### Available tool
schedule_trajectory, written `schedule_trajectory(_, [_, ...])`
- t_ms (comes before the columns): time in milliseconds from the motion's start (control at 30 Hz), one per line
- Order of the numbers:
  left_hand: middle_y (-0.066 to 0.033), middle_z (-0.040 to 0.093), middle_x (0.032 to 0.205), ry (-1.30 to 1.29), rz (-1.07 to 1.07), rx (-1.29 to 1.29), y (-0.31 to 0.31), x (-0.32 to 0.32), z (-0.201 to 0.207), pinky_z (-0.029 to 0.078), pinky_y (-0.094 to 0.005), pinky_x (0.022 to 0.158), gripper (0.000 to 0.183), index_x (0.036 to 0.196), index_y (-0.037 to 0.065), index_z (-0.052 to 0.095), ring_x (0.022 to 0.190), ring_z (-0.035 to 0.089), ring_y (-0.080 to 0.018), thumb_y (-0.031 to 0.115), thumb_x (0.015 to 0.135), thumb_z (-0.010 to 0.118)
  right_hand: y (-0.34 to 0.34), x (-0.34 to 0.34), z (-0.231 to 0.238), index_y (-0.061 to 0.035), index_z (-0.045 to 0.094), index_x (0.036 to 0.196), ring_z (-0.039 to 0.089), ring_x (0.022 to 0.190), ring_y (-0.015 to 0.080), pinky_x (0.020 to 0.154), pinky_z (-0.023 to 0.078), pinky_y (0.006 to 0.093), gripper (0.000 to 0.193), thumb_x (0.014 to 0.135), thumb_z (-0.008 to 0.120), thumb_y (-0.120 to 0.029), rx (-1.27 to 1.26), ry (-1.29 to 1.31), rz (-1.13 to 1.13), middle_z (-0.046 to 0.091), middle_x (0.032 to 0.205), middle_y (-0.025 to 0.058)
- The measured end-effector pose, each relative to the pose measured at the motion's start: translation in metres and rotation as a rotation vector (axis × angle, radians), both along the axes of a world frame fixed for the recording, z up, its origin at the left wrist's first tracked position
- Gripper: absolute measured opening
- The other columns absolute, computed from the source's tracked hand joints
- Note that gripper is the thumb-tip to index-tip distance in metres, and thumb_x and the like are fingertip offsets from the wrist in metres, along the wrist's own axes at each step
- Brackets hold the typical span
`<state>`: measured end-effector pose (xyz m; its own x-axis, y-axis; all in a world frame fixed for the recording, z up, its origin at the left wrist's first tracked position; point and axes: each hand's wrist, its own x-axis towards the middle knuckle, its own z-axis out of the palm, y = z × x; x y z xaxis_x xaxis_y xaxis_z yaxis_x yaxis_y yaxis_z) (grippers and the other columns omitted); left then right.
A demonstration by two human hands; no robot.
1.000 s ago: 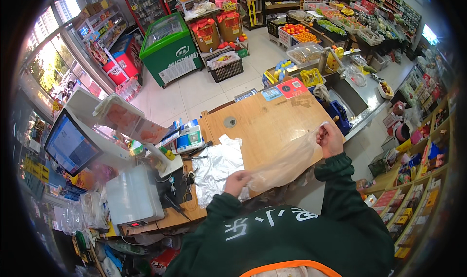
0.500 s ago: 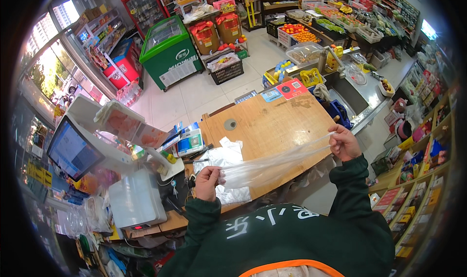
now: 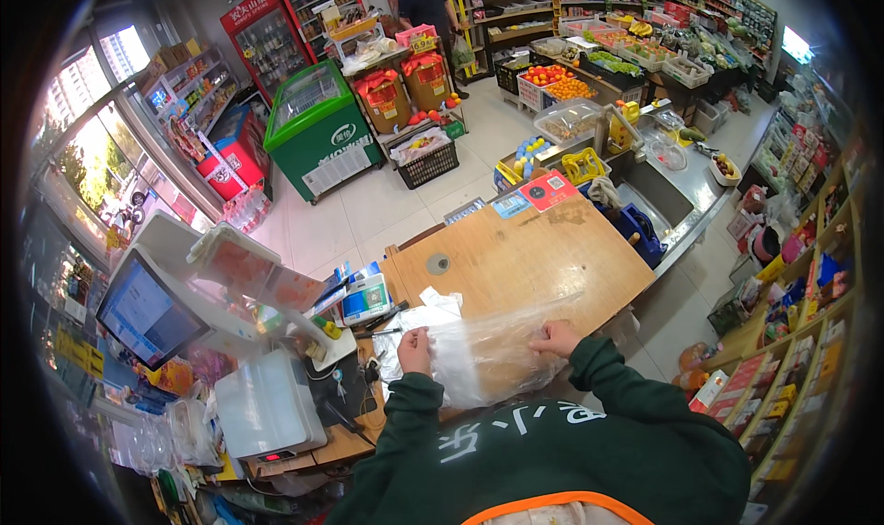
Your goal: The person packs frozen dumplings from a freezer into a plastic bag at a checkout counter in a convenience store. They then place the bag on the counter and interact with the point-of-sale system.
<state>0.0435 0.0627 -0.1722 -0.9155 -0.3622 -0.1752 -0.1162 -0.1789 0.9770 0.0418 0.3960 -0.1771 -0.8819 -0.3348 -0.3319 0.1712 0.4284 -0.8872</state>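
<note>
A clear plastic bag (image 3: 493, 364) is spread between my two hands over the near edge of the wooden counter (image 3: 516, 258). My left hand (image 3: 415, 351) pinches its left side, near some crumpled white plastic (image 3: 431, 309) lying on the counter. At the bag's upper right, my right hand (image 3: 556, 339) is closed on the thin film. The wood shows through the bag, and nothing can be made out inside it. Both forearms are in dark green sleeves.
Left of the counter stand a tilted screen (image 3: 152, 309) and a white weighing scale (image 3: 267, 401). A metal sink (image 3: 658, 193) adjoins the counter's right side. A green chest freezer (image 3: 322, 129) stands beyond, and a person (image 3: 426, 9) stands at the back.
My hands have come closer together, the right one moving left and down. The bag, stretched into a narrow strip before, now hangs wider. A person has come further into view at the back.
</note>
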Motion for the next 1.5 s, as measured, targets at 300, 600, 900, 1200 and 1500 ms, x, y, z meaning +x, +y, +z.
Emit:
schedule_trajectory(300, [-0.0016, 0.054, 0.068, 0.004, 0.006, -0.193, -0.005, -0.003, 0.001, 0.042, -0.0212, 0.053, 0.021, 0.109, 0.005, 0.056, 0.056, 0.050, -0.0083, 0.021, 0.097, 0.053, 0.002, 0.002, -0.019, 0.0000, 0.062, 0.088, 0.053, 0.066, 0.0087, 0.059, 0.044, 0.0268, 0.021, 0.091, 0.057, -0.021, -0.233, -0.003, -0.130, 0.060, 0.073, -0.0006])
schedule_trajectory(600, [-0.0039, 0.058, 0.082, -0.488, -0.338, 0.264, 0.005, 0.017, -0.026, 0.049, -0.0278, 0.058, 0.024, 0.101, 0.005, 0.057, 0.067, 0.056, -0.0139, 0.026, 0.091, 0.060, 0.024, -0.003, -0.024, -0.0048, 0.062, 0.095, 0.051, 0.064, 0.0076, 0.056, 0.041, 0.0258, 0.023, 0.092, 0.058, -0.027, -0.232, -0.157, -0.241, 0.058, 0.073, -0.0011])
schedule_trajectory(900, [-0.0022, 0.056, 0.065, -0.290, -0.408, -0.337, 0.017, 0.010, -0.072, 0.043, -0.0278, 0.051, 0.032, 0.086, 0.000, 0.063, 0.057, 0.052, -0.0120, 0.032, 0.090, 0.057, 0.027, 0.022, -0.012, -0.0033, 0.059, 0.113, 0.058, 0.083, 0.0099, 0.071, 0.047, 0.0251, 0.032, 0.089, 0.063, -0.024, -0.427, -0.181, -0.171, 0.063, 0.095, 0.0000])
schedule_trajectory(1200, [-0.0140, 0.066, 0.075, -0.216, -0.429, -0.474, 0.019, 0.007, -0.072, 0.048, -0.0357, 0.066, 0.038, 0.086, -0.004, 0.064, 0.070, 0.063, -0.0242, 0.033, 0.086, 0.058, 0.031, 0.038, 0.005, -0.0037, 0.053, 0.122, 0.059, 0.079, 0.0113, 0.069, 0.049, 0.0249, 0.041, 0.086, 0.066, -0.017, -0.426, -0.223, -0.087, 0.064, 0.095, 0.0015])
schedule_trajectory(1500, [-0.0150, 0.065, 0.085, -0.211, -0.143, -0.494, 0.009, 0.024, -0.050, 0.050, -0.0358, 0.075, 0.036, 0.107, 0.004, 0.055, 0.080, 0.063, -0.0267, 0.031, 0.083, 0.062, 0.036, 0.071, -0.023, -0.0060, 0.026, 0.145, 0.063, 0.078, 0.0122, 0.073, 0.050, 0.0269, 0.088, 0.075, 0.079, -0.012, -0.068, -0.191, 0.251, 0.066, 0.087, 0.0065])
